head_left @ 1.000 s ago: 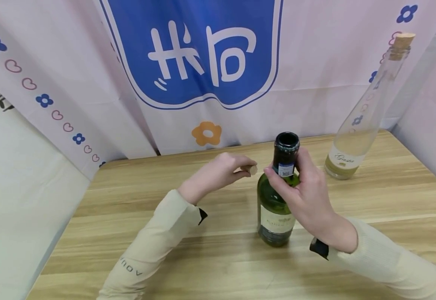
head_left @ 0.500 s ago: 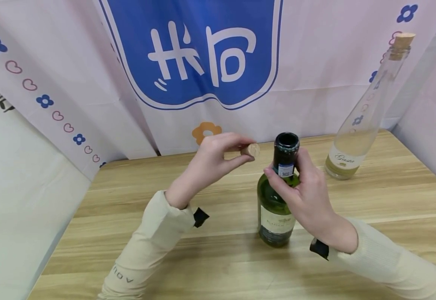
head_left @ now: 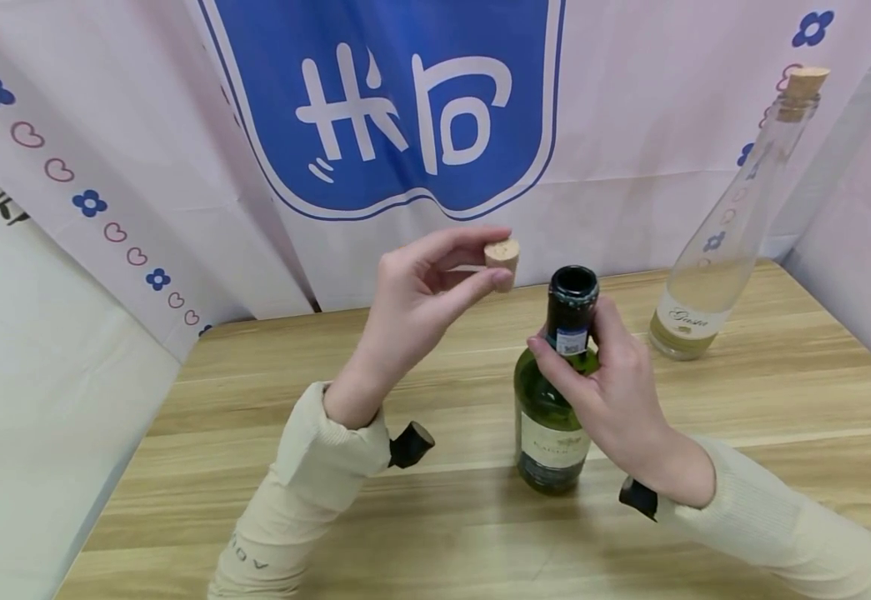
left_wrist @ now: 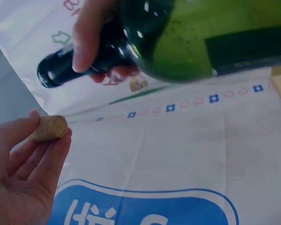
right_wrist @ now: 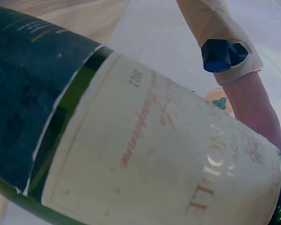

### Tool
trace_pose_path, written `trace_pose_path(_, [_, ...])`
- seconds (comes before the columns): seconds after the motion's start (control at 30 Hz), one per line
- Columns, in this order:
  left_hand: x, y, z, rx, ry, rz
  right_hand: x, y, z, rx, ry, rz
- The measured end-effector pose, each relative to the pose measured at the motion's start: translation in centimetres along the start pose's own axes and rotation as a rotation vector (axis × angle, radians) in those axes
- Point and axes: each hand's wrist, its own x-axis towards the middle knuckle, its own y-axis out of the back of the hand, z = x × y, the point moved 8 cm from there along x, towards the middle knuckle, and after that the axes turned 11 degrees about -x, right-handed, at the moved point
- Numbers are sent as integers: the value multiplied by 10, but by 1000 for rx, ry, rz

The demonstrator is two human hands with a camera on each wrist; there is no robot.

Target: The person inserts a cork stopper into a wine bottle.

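Between the thumb and fingers of my left hand [head_left: 423, 287] a cork [head_left: 503, 257] is pinched, raised to the left of the bottle mouth and a little higher than it. In the left wrist view the same cork [left_wrist: 51, 128] shows one round end. A green wine bottle [head_left: 553, 433] stands upright on the table, its dark mouth uncovered. My right hand [head_left: 615, 392] grips it round the neck and shoulder. The right wrist view is mostly filled by the bottle's cream label [right_wrist: 154, 150], and the right hand is out of that view.
A tall clear glass bottle [head_left: 728, 225] with a cork stopper [head_left: 807, 81] in its mouth stands at the back right of the wooden table [head_left: 435, 517]. A printed curtain [head_left: 600, 192] hangs behind the table's back edge.
My left hand has lifted the cork from low beside the bottle neck to above mouth height, tipping it more upright. The right hand and the green bottle have stayed in place.
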Motion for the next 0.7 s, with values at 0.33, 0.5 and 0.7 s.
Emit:
trace_pose_path(0.33, [10,-11,17,-131,-2,73,0,1,0,1,5,11])
trace_pose_path(0.5, [16,-24,23,-185,-32,51,-1,2,0,1,-3,16])
trace_pose_path(0.7, [19,-36,22,-187,-31,20,0,2,0,-4,-6,32])
